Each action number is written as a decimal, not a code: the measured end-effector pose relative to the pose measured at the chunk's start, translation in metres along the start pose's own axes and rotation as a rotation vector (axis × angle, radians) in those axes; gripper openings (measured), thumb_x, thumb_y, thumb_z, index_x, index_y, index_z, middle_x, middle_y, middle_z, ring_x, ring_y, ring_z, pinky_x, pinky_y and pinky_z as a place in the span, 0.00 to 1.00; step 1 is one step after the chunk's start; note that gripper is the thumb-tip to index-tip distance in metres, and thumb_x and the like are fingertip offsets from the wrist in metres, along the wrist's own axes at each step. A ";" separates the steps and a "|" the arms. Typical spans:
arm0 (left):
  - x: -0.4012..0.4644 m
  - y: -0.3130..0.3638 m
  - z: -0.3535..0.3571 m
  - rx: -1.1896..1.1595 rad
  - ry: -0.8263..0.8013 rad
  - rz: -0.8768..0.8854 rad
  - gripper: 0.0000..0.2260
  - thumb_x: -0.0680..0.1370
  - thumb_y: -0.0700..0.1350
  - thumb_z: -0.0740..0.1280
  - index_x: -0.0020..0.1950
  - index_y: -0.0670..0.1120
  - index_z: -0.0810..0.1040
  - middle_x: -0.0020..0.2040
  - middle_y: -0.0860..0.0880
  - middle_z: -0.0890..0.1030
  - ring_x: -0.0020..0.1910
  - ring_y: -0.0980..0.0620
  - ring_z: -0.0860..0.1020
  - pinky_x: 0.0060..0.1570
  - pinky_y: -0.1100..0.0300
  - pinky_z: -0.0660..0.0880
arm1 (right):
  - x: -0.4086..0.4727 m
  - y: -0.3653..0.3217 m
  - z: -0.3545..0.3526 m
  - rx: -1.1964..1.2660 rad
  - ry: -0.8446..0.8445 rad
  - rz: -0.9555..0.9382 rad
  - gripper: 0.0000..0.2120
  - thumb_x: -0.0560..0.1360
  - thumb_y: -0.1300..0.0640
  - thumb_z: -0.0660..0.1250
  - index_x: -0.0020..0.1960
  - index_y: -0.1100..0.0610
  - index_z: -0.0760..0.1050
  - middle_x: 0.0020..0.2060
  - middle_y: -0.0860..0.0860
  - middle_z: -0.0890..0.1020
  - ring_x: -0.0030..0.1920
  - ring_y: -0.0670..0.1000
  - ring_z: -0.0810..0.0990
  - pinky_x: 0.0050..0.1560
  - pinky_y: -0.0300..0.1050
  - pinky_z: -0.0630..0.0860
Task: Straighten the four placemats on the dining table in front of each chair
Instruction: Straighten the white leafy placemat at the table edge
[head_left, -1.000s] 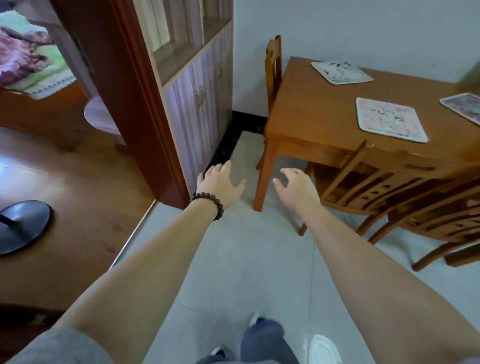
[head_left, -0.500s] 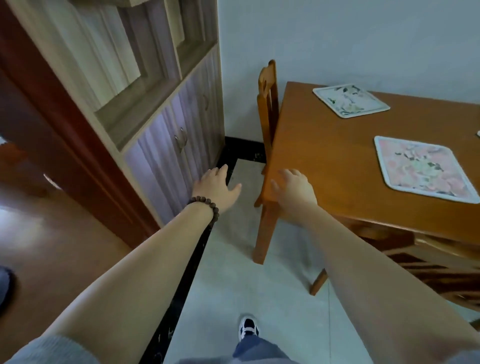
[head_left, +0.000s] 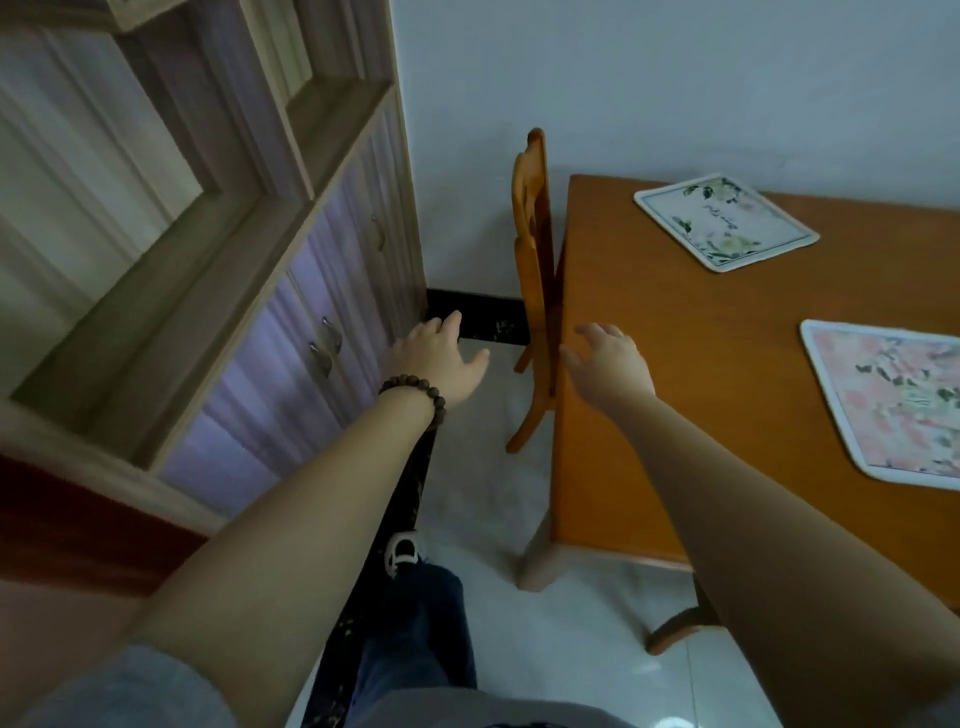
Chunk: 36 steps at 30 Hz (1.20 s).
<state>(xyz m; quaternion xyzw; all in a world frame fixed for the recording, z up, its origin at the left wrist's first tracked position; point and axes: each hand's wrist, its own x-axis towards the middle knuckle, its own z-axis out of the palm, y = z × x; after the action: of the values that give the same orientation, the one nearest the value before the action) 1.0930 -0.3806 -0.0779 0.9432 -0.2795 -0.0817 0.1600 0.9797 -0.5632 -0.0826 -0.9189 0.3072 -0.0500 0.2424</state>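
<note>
Head view shows you have closed on the orange-brown wooden worktop (head_left: 691, 395) since a second ago: it fills the right half now, its near corner by your right forearm. Your left hand (head_left: 441, 358) and right hand (head_left: 608, 364) both hang empty with fingers spread, the right one above the worktop's left edge. Only two placemats show (the others are out of frame): the white green-bordered floral placemat (head_left: 724, 221) at 1 o'clock and the pink floral placemat (head_left: 893, 400) at 3 o'clock, both skewed, so straightening is probably just ahead. A wooden chair (head_left: 535, 270) stands at 12 o'clock, a pale lilac cabinet (head_left: 291, 332) at 10 o'clock, over white floor tiles (head_left: 545, 649).
</note>
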 end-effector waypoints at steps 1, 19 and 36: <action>0.022 -0.005 0.001 -0.005 -0.004 0.016 0.31 0.78 0.61 0.57 0.77 0.47 0.56 0.75 0.45 0.63 0.72 0.44 0.62 0.68 0.45 0.62 | 0.018 0.000 0.003 -0.002 0.008 0.026 0.22 0.78 0.45 0.57 0.69 0.53 0.68 0.65 0.54 0.71 0.66 0.57 0.67 0.62 0.56 0.70; 0.331 0.001 -0.037 0.072 -0.097 0.371 0.32 0.78 0.63 0.56 0.77 0.48 0.56 0.74 0.45 0.65 0.71 0.43 0.64 0.66 0.44 0.65 | 0.225 -0.026 0.010 -0.036 0.217 0.442 0.22 0.78 0.46 0.58 0.69 0.53 0.67 0.67 0.54 0.71 0.67 0.56 0.67 0.63 0.57 0.69; 0.498 0.157 0.021 0.099 -0.197 0.682 0.32 0.77 0.62 0.57 0.77 0.48 0.56 0.75 0.44 0.62 0.74 0.44 0.60 0.70 0.42 0.60 | 0.337 0.074 -0.031 -0.022 0.321 0.718 0.22 0.79 0.47 0.57 0.70 0.54 0.67 0.67 0.54 0.71 0.66 0.57 0.68 0.62 0.57 0.70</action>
<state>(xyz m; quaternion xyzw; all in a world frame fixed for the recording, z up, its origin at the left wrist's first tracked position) 1.4226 -0.7863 -0.0754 0.7900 -0.5957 -0.1006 0.1042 1.2045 -0.8257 -0.1099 -0.7361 0.6435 -0.1016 0.1835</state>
